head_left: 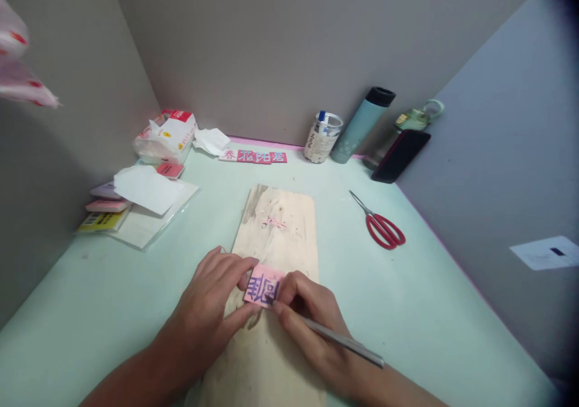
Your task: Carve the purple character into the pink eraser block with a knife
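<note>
A pink square block (262,285) marked with a purple written character lies on the wooden board (294,247). My left hand (212,298) grips its left side, fingertips at the upper corner and thumb at the lower edge. In my right hand (312,310) is a slim silver craft knife (346,339), held like a pen. Its tip meets the lower right part of the character, and its handle slants down to the right. My right fingers cover the block's right edge. Pink and dark shavings (274,222) are scattered farther up the board.
Red-handled scissors (384,231) lie to the right. Along the back are a row of small character tiles (253,157), a jar of pens (322,138), a teal bottle (364,126) and a leaning phone (401,157). Tissues (167,135) and stacked packets (106,205) sit at left.
</note>
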`<state>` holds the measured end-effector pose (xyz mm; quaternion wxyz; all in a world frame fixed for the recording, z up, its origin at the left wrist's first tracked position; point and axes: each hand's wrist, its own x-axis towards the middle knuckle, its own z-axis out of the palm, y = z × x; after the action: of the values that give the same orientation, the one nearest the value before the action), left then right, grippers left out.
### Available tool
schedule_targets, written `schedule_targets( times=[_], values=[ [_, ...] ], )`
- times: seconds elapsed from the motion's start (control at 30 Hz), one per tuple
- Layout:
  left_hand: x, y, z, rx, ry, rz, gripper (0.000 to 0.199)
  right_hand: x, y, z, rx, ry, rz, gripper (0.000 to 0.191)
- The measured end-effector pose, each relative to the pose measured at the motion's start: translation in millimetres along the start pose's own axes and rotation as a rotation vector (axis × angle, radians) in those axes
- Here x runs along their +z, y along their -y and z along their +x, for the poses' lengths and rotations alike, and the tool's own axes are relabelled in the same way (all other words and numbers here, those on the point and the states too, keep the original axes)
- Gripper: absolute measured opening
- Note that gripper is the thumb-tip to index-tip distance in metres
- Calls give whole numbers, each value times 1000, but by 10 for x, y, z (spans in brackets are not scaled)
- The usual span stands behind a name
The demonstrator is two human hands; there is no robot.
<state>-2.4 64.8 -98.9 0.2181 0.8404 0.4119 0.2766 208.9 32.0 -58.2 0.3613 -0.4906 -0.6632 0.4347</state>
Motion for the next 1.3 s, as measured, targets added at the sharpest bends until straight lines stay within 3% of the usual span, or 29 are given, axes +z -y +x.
schedule_targets(
  times=[1.3],
  values=[
    [14,7,1,-14,-21,-19,44,-7,-8,-11,-29,24,27,18]
  ],
)
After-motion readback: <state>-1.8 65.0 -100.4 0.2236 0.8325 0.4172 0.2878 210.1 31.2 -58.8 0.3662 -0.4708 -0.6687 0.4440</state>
